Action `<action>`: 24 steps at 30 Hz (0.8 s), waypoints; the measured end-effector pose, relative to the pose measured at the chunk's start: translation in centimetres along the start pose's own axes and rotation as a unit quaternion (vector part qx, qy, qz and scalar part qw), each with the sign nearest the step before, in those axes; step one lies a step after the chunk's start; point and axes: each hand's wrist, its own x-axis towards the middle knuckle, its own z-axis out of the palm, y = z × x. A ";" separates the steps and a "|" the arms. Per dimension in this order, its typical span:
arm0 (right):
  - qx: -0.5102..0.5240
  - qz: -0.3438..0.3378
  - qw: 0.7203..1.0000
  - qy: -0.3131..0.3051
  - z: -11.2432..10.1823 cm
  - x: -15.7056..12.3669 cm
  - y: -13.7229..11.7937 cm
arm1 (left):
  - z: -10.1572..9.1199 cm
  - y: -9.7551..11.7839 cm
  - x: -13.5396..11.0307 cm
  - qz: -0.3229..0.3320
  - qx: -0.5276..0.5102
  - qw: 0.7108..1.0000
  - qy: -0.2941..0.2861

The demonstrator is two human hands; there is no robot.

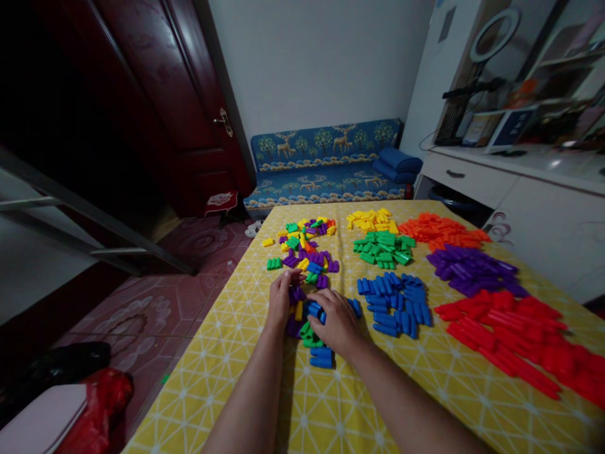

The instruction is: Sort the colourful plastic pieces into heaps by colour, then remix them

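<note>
Mixed pile (302, 312): glossy, rounded plastic pegs, on your yellow-clothed desk (265, 403). Your left hand (282, 296) cups its side. Your right hand (336, 321) lies curled on top. Whether either grips a peg cannot be told.

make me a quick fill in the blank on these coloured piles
The sorted pile beside the right hand is ____.
Just beyond the green pile lies the ____ pile.
The rightmost pile is ____.
Missing: blue, yellow, red.
</note>
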 end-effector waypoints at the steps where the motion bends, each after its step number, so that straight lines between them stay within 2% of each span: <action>1: -0.003 0.002 1.000 0.002 0.1 0.0 0.1 | 0.0 0.1 0.0 0.000 0.003 1.000 0.000; 6: -0.017 -0.011 1.000 -0.001 0.5 -0.4 -0.1 | 0.0 0.2 -0.1 0.004 0.032 0.999 -0.016; 8: 0.002 -0.026 0.999 0.021 0.2 -0.5 -0.2 | 0.0 0.1 -0.1 0.005 0.046 0.999 -0.026; 10: 0.030 -0.043 0.995 0.079 -0.7 -0.4 -0.1 | -0.1 0.1 -0.1 0.008 0.059 0.998 -0.032; 13: 0.057 -0.046 0.976 0.207 -3.4 -0.2 1.4 | -0.1 0.0 0.0 0.017 0.078 0.996 -0.031; 15: 0.052 -0.003 0.956 0.290 -5.7 -0.1 3.4 | -0.1 0.0 0.0 0.017 0.086 0.996 -0.033; 18: 0.023 0.119 0.920 0.372 -8.7 -0.4 7.4 | -0.1 0.0 0.1 0.012 0.088 0.995 -0.034; 21: -0.014 0.223 0.899 0.378 -10.3 -1.0 10.8 | 0.0 0.0 0.1 0.011 0.086 0.996 -0.035; 24: -0.084 0.244 0.907 0.334 -10.7 -1.2 11.8 | 0.0 0.0 0.1 0.007 0.083 0.996 -0.035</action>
